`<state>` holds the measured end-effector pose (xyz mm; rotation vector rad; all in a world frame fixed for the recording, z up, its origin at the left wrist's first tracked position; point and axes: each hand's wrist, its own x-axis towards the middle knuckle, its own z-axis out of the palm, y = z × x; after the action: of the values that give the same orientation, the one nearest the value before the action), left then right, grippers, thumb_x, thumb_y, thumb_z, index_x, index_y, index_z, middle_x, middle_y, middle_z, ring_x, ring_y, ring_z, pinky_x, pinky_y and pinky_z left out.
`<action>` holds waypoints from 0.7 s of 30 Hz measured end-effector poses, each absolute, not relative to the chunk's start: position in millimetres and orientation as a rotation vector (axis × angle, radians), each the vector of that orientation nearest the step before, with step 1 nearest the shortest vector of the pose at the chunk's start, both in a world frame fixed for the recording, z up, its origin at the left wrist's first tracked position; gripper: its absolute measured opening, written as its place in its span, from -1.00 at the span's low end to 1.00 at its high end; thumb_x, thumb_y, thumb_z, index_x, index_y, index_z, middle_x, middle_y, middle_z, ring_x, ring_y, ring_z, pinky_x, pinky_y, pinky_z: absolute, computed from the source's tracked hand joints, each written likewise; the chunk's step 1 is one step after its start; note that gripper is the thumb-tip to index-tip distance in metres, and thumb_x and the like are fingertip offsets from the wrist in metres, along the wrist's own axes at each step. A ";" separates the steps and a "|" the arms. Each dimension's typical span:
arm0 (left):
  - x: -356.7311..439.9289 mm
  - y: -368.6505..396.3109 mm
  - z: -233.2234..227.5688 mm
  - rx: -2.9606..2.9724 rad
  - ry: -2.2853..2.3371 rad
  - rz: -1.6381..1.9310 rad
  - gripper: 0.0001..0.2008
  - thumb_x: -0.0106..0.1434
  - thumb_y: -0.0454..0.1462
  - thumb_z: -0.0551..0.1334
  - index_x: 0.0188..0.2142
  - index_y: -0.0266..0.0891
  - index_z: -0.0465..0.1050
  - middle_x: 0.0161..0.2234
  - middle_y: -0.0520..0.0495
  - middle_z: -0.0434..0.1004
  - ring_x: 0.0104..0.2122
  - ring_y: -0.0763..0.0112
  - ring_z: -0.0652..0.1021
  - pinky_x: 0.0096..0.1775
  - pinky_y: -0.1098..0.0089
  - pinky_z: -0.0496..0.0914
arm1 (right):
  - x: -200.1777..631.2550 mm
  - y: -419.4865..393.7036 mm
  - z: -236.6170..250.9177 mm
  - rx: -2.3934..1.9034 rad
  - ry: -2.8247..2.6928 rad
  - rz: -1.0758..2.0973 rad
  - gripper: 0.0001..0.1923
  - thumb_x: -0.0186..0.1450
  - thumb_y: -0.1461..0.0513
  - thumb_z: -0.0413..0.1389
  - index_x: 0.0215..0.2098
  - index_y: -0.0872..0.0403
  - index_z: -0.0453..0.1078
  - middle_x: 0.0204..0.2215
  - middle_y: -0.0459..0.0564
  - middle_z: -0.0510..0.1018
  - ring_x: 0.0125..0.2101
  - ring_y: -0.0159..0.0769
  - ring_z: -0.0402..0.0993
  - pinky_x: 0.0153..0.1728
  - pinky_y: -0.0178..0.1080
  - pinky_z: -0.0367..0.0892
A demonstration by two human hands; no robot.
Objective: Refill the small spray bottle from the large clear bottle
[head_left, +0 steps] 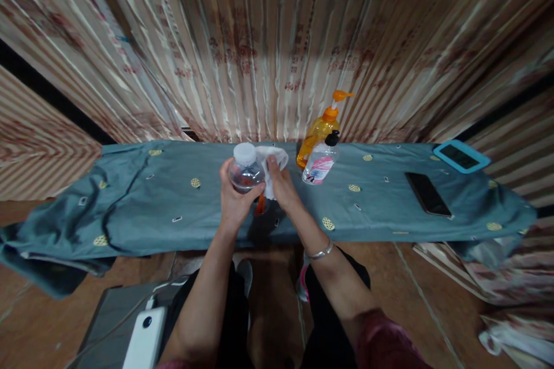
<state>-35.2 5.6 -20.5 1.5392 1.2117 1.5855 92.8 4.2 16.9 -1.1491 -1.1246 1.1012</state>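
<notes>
Your left hand wraps the small clear bottle at table centre; your right hand, at its 3 o'clock, pinches a white cloth. Light, smooth, likely slippery: hold the body.

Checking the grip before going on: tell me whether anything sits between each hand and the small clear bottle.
Nothing shows between the left hand and the clear bottle; it grips it directly. A white cloth lies between the right hand and the bottle.

It looks like a room in a home: patterned curtains hang at the far side, a blue-grey cloth covers a low bench, and the floor is tiled brown.
</notes>
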 end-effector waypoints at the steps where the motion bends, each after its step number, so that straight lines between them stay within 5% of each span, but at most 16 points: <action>1: -34.1 4.9 -20.9 1.543 1.193 1.578 -0.06 -0.09 0.08 0.53 0.20 -0.13 0.22 0.06 -0.16 0.47 0.00 0.09 0.57 0.06 0.10 0.48 | 93.6 3.1 24.5 -1.110 -1.178 1.051 -0.33 0.32 -0.29 -0.07 -0.13 0.03 0.55 -0.25 0.04 0.67 -0.07 -0.15 0.59 0.03 -0.19 0.42; 8: -28.8 1.0 -23.2 1.558 1.311 1.652 -0.02 -0.08 0.06 0.53 0.26 -0.11 0.21 0.19 -0.23 0.37 0.19 -0.03 0.44 0.25 -0.01 0.28 | 90.5 9.1 33.6 -1.062 -1.313 0.922 -0.40 0.38 -0.20 -0.11 -0.15 0.05 0.54 -0.16 0.07 0.66 -0.02 -0.12 0.57 0.10 -0.13 0.36; 13: -23.1 -3.3 -19.9 1.546 1.297 1.698 0.05 -0.02 0.01 0.51 0.34 -0.14 0.02 0.10 -0.21 0.41 0.06 0.06 0.53 0.17 0.04 0.39 | 92.3 13.8 21.4 -1.134 -1.212 1.004 -0.32 0.37 -0.26 -0.15 -0.18 0.08 0.53 -0.24 0.07 0.67 -0.14 -0.15 0.60 -0.02 -0.18 0.42; 21: -14.5 3.4 -20.3 1.663 1.311 1.741 -0.11 -0.01 0.06 0.46 0.22 -0.17 0.18 0.15 -0.22 0.35 0.13 0.03 0.48 0.21 0.04 0.35 | 106.1 2.1 -16.2 -1.333 -1.094 1.236 -0.30 0.41 -0.21 -0.17 -0.31 0.13 0.55 -0.42 0.11 0.64 -0.26 -0.16 0.63 -0.14 -0.20 0.44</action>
<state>-14.5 3.4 -20.3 1.6626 1.3108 1.7406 106.1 2.1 -16.2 -1.3332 -1.0940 1.2360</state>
